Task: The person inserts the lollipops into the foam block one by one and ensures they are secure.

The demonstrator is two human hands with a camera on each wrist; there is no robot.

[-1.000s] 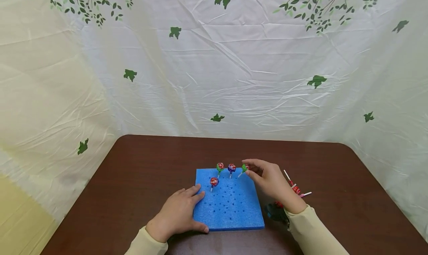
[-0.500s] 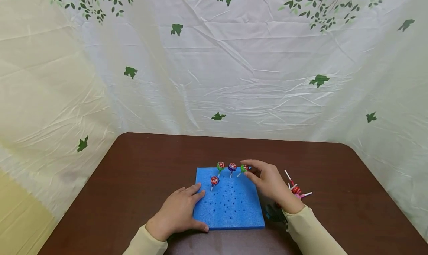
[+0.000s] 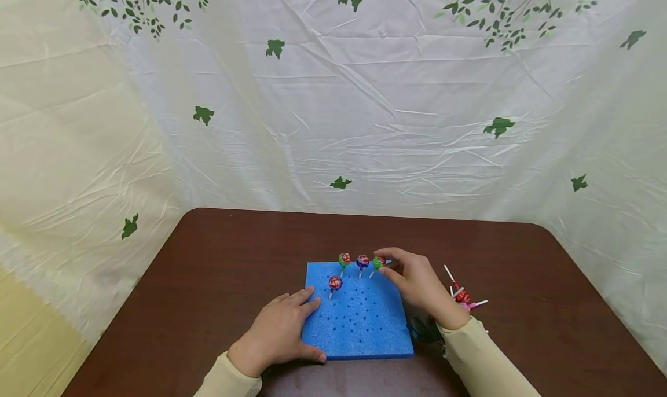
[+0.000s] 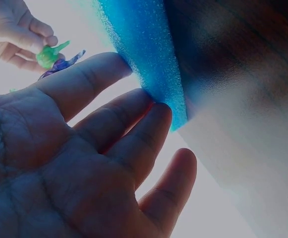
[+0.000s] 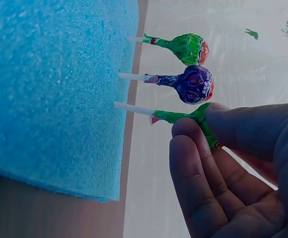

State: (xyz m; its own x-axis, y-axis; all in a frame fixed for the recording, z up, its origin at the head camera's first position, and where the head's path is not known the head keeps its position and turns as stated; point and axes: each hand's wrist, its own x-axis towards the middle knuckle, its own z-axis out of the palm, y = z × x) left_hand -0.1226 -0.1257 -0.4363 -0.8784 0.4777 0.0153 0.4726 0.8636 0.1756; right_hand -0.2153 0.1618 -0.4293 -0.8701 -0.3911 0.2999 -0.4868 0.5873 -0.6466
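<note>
A blue foam board (image 3: 359, 327) dotted with small holes lies on the table. My right hand (image 3: 414, 278) pinches a green-wrapped lollipop (image 5: 178, 116) by its head, between thumb and fingers. Its white stick meets the board near the far edge and leans a little. Beside it a purple lollipop (image 5: 193, 84) and another green lollipop (image 5: 187, 48) stand in the board. A red lollipop (image 3: 335, 283) stands closer to me, on the left. My left hand (image 3: 281, 330) rests along the board's left edge, fingers extended, fingertips touching its side in the left wrist view.
Right of my right forearm lies a pile of lollipops (image 3: 462, 297) with white sticks pointing several ways. A dark object (image 3: 426, 331) sits partly hidden by the right wrist. The brown table (image 3: 234, 252) ends at a pale curtain (image 3: 312, 125) with printed leaves.
My right hand has shifted very slightly left with the green lollipop, still pinching it. My left hand stays at the board's edge. The view has tilted a little.
</note>
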